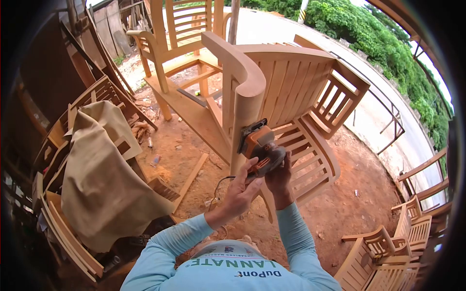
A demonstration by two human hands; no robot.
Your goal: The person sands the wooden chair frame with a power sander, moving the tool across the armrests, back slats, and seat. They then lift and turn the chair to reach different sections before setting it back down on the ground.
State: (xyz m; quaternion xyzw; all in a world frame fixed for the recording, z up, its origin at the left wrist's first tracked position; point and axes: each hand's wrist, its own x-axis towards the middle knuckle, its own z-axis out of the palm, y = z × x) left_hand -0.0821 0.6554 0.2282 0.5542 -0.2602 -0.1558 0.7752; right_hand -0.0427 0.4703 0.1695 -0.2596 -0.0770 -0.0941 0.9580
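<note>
An orange and black electric sander [258,147] presses its pad against the front leg of an unfinished wooden chair [276,92] standing on the dirt ground. My right hand [279,178] grips the sander's body from below and behind. My left hand [241,190] touches the sander's rear lower edge, fingers curled around it. A dark cord [218,186] runs down from the tool toward the ground. Both arms wear light blue sleeves.
A tan cloth [97,169] drapes over stacked wooden chairs [58,145] at the left. Another chair frame [179,43] stands behind. More chairs [388,247] sit at the lower right. Wood scraps [189,179] lie on the red dirt. A metal railing [388,116] and green bushes [378,39] are at the right.
</note>
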